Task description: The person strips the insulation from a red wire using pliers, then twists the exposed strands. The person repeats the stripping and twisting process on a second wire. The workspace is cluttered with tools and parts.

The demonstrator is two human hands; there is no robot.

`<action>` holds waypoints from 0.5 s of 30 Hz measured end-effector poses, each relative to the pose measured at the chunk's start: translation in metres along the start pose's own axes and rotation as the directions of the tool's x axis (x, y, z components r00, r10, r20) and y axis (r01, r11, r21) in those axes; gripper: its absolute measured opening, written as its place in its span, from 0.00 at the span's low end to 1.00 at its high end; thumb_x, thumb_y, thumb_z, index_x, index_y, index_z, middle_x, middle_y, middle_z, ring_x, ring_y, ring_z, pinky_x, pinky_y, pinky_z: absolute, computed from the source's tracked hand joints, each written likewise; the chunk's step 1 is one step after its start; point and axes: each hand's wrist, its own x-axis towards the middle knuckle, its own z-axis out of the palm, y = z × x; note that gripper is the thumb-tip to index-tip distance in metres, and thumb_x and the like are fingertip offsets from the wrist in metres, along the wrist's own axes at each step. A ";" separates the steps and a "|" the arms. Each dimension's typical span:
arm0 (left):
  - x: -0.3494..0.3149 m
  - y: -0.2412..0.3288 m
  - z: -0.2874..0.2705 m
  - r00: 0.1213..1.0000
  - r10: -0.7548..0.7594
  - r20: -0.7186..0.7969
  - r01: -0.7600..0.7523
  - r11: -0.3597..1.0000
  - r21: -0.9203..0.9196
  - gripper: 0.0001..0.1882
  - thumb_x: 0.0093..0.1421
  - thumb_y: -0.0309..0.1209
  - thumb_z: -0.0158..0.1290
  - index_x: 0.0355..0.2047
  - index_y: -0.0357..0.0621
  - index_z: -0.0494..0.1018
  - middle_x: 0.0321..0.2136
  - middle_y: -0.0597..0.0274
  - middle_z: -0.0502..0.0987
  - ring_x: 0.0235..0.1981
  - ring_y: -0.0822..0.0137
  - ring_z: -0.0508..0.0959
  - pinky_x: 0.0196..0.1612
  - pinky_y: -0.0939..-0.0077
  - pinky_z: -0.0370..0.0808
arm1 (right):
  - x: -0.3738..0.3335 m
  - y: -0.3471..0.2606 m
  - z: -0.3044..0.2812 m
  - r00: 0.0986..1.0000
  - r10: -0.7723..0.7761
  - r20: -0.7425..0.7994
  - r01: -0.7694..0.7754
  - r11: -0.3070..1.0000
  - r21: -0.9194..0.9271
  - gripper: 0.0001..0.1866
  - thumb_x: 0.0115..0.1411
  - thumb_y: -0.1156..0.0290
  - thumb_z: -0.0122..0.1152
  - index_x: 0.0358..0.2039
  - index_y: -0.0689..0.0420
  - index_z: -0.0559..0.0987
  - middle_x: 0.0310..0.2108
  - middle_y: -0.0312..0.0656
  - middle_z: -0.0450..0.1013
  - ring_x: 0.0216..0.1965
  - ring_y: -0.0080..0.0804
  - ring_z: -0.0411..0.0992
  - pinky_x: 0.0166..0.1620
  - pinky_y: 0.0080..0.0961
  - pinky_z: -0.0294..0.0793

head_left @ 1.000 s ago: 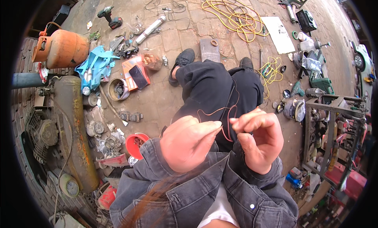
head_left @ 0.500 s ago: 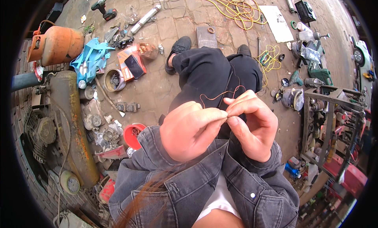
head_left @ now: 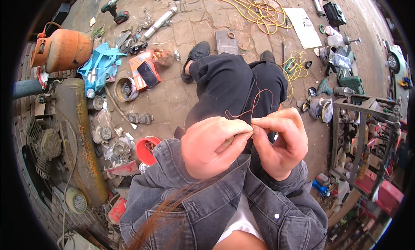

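In front of my lap, my left hand and my right hand meet fingertip to fingertip. Thumb and forefinger of each are pinched on a thin reddish-brown wire. Its free lengths curl up above the fingers, over my black trousers. The bit between the fingertips is mostly hidden, so I cannot make out whether the wire is twisted or joined there. Just past my feet, a flat metal plate lies on the ground with a small brownish ring on it.
Left lie a red bowl, a phone on an orange box, a tin, an orange gas cylinder and a cordless drill. Yellow cord coils ahead. A metal frame stands right, near several tools.
Both hands have shifted slightly right and stay pinched together. The right hand's fingertips sit a little lower, and the wire's loop now stands more upright above them.
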 end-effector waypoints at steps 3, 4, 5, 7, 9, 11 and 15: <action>0.000 0.000 0.002 0.999 0.005 -0.037 -0.005 1.000 0.005 0.13 0.51 0.11 0.60 0.36 0.36 0.77 0.18 0.68 0.69 0.16 0.81 0.61 0.20 0.83 0.57 | 0.000 0.001 0.000 0.998 -0.049 -0.027 0.048 0.999 -0.016 0.18 0.42 0.86 0.71 0.36 0.59 0.83 0.30 0.42 0.75 0.29 0.32 0.75 0.31 0.23 0.74; -0.001 0.000 0.002 0.999 -0.010 -0.044 0.010 1.000 0.005 0.12 0.51 0.11 0.60 0.36 0.36 0.77 0.18 0.69 0.69 0.16 0.81 0.61 0.20 0.83 0.57 | 0.000 0.001 0.000 0.997 -0.070 -0.038 0.069 0.997 -0.019 0.18 0.42 0.86 0.71 0.36 0.59 0.83 0.30 0.42 0.75 0.29 0.32 0.75 0.31 0.23 0.74; -0.001 0.001 0.001 0.998 -0.034 -0.054 0.035 0.999 0.006 0.12 0.51 0.11 0.60 0.36 0.36 0.77 0.18 0.69 0.69 0.16 0.81 0.61 0.20 0.83 0.57 | 0.000 0.002 -0.001 0.996 -0.079 -0.032 0.078 0.997 -0.018 0.18 0.42 0.86 0.71 0.36 0.59 0.83 0.30 0.42 0.75 0.29 0.32 0.75 0.31 0.24 0.74; -0.003 0.003 0.001 0.994 -0.093 -0.062 0.095 0.995 0.030 0.12 0.52 0.14 0.61 0.37 0.37 0.78 0.18 0.64 0.70 0.16 0.75 0.65 0.20 0.78 0.62 | 0.000 0.002 0.000 0.995 -0.092 -0.028 0.092 0.996 -0.018 0.18 0.41 0.86 0.71 0.36 0.59 0.83 0.30 0.41 0.75 0.29 0.32 0.74 0.31 0.24 0.74; -0.004 0.004 0.001 0.987 -0.143 -0.073 0.146 0.989 0.029 0.12 0.52 0.15 0.62 0.38 0.38 0.78 0.17 0.62 0.70 0.15 0.72 0.68 0.20 0.76 0.65 | -0.001 0.001 0.003 0.997 -0.076 -0.032 0.076 0.997 0.006 0.15 0.43 0.87 0.70 0.33 0.61 0.82 0.29 0.42 0.74 0.29 0.28 0.72 0.31 0.20 0.70; -0.004 0.005 0.001 0.981 -0.175 -0.087 0.175 0.985 -0.008 0.12 0.52 0.15 0.61 0.38 0.38 0.78 0.17 0.62 0.69 0.15 0.73 0.67 0.20 0.76 0.64 | 0.000 0.000 0.005 0.997 -0.069 -0.031 0.070 0.997 0.015 0.13 0.44 0.88 0.69 0.32 0.62 0.82 0.29 0.42 0.73 0.28 0.25 0.70 0.31 0.18 0.68; -0.005 0.002 0.003 0.958 -0.250 -0.139 0.245 0.968 -0.053 0.10 0.56 0.16 0.59 0.39 0.37 0.77 0.16 0.71 0.66 0.16 0.82 0.62 0.20 0.82 0.60 | 0.004 0.002 0.002 0.996 0.019 0.082 -0.021 0.999 0.025 0.13 0.45 0.84 0.70 0.34 0.61 0.82 0.30 0.42 0.75 0.25 0.28 0.72 0.29 0.21 0.71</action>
